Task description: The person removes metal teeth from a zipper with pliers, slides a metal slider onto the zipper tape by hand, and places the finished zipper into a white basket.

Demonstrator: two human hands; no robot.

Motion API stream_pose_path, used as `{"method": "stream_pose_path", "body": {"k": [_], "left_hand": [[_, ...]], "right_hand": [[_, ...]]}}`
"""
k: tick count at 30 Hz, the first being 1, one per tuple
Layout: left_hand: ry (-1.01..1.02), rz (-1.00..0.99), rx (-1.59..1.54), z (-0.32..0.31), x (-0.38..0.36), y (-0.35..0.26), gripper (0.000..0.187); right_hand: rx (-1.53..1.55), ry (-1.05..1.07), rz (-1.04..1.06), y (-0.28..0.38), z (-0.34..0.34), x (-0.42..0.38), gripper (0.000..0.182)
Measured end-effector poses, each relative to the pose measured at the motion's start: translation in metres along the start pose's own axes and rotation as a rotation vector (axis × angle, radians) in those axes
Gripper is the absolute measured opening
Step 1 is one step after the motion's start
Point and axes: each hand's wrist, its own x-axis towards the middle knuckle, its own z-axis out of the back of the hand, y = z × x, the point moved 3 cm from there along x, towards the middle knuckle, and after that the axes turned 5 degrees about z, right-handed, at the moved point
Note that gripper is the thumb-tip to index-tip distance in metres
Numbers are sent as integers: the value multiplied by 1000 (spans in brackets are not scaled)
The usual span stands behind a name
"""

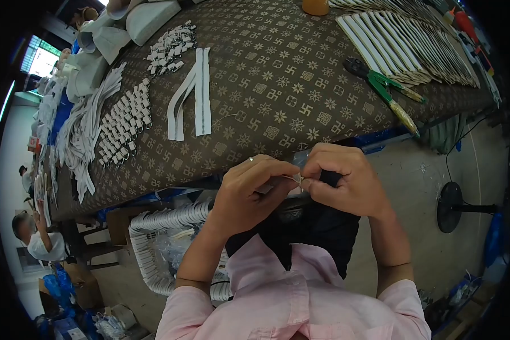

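Both your hands are up just off the near edge of the patterned surface (pixel 255 122); left hand (pixel 254 190) and right hand (pixel 343 177) have their fingers pinched on one small pale piece (pixel 297 178); two zipper strips (pixel 203 93) lie on the surface, metal clips (pixel 124 122) left, green-handled pliers (pixel 386 93) right.

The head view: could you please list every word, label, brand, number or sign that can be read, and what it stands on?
No word, label, brand or number is readable.
Patterned cloth: repeated hooked crosses and flower motifs, no lettering made out.
Red-and-white item at far left: too small to read.
Blue-and-white package at lower left: too blurred to read.
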Motion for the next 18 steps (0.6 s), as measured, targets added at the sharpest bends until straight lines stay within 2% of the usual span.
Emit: {"method": "stream_pose_path", "body": {"k": [5, 7, 9, 13, 18], "left_hand": [[80, 40, -110, -2, 0, 7, 19], [8, 170, -177, -3, -3, 15, 15], [-41, 182, -206, -7, -5, 22, 13], [-155, 261, -291, -15, -12, 22, 10], [-141, 252, -301, -17, -14, 16, 13]], "right_hand": [[-2, 3, 14, 2, 1, 0, 5], [-33, -33, 23, 4, -4, -3, 6], [-139, -209, 78, 2, -8, -9, 10], [-221, -277, 112, 2, -11, -13, 12], [-189, -317, 154, -1, -10, -15, 12]]}}
